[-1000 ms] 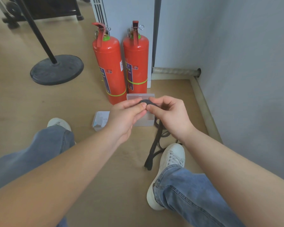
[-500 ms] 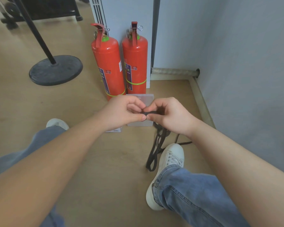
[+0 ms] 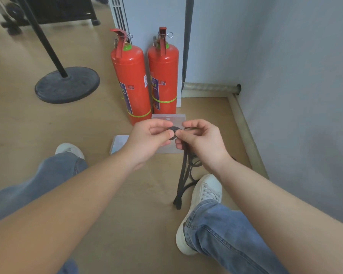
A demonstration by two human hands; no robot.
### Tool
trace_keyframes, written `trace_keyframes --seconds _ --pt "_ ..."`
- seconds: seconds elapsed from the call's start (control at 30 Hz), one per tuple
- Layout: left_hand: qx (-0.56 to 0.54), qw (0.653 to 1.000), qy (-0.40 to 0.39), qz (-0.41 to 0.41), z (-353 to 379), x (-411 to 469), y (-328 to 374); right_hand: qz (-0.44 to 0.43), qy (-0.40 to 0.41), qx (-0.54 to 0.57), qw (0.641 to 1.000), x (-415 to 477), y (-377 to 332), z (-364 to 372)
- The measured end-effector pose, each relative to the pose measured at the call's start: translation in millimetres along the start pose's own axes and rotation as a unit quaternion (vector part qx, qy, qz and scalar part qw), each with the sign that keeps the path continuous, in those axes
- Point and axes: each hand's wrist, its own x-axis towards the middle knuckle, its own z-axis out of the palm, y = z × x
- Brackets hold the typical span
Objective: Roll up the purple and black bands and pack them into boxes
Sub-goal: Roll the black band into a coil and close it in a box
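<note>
Over wooden floor (image 3: 143, 204), left hand (image 3: 149, 139) and right hand (image 3: 204, 143) pinch rolled black band (image 3: 182, 175).

Black band coil (image 3: 173, 132) — rotated, face now visible.

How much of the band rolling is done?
Just started. The left hand and right hand pinch a small rolled coil of the black band; its long tail trails loose to the floor. The clear box behind the hands awaits it. No purple band shows.

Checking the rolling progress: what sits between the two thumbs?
In the head view, the rolled coil of the black band, pinched by the left hand and right hand.
</note>
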Motion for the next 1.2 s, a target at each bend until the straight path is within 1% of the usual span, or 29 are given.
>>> trace_keyframes --seconds 0.07,0.13,0.2,0.27,0.33,0.43,0.5,0.57,0.6,0.7,0.77,0.87,0.93,1.0,1.1,1.17,1.2 --pt "-0.071 0.997 0.03 -0.023 4.2 -0.2 -2.8 -0.008 0.012 0.002 1.0 -3.3 4.3 7.6" --pt "-0.121 0.991 0.044 -0.038 6.3 0.1 -4.0 -0.014 0.011 0.015 1.0 -6.4 6.5 13.8" --pt "-0.146 0.987 0.044 -0.049 7.7 -0.4 -6.3 -0.016 0.025 0.022 0.999 -7.4 7.2 15.6" --pt "-0.147 0.987 0.034 -0.062 7.3 -0.9 -9.3 -0.022 0.034 -0.011 0.999 -6.9 6.1 13.3" --pt "-0.107 0.992 0.014 -0.068 3.5 -0.1 -10.2 -0.04 0.022 -0.087 0.995 -4.4 4.0 6.3" --pt "0.024 0.999 -0.024 -0.043 -5.4 2.6 -4.2 -0.08 -0.026 -0.2 0.976 0.3 -4.7 -5.1" --pt "0.109 0.993 -0.05 -0.011 -8.7 3.0 1.1 -0.106 -0.067 -0.262 0.957 2.1 -12.1 -10.3" --pt "0.16 0.985 -0.066 0.019 -9.8 3.3 4.8 -0.123 -0.096 -0.3 0.941 1.6 -18.4 -13.0" --pt "0.169 0.983 -0.072 0.03 -10.3 3.8 5.6 -0.126 -0.104 -0.304 0.939 1.5 -20.0 -14.4" --pt "0.18 0.979 -0.072 0.057 -11.0 4.3 5.3 -0.122 -0.109 -0.292 0.942 2.4 -18.4 -16.1" --pt "0.16 0.984 -0.053 0.064 -9.3 3.5 4.1 -0.118 -0.088 -0.25 0.957 2.7 -13.6 -12.4" --pt "0.057 0.997 -0.012 0.051 -6.3 2.4 3.2 -0.073 -0.031 -0.09 0.993 -0.6 -6.8 -3.0" --pt "0.003 0.999 0.006 0.039 -4.3 1.6 2.5 -0.029 -0.018 0.013 0.999 -3.7 -3.7 1.6" --pt "-0.049 0.998 0.022 0.019 -0.8 -1.0 0.4 -0.012 -0.018 0.057 0.998 -4.1 -0.7 2.8" --pt "-0.116 0.993 0.034 -0.012 4.1 -3.9 -4.1 -0.025 -0.014 0.019 0.999 -4.2 -0.1 2.4" --pt "-0.114 0.993 0.017 -0.03 2.2 -3.0 -5.4 -0.032 -0.013 -0.037 0.999 -3.9 -1.4 0.1" --pt "-0.094 0.995 0.001 -0.036 -0.3 -2.0 -5.1 -0.037 -0.016 -0.07 0.997 -3.9 -2.9 -1.3"
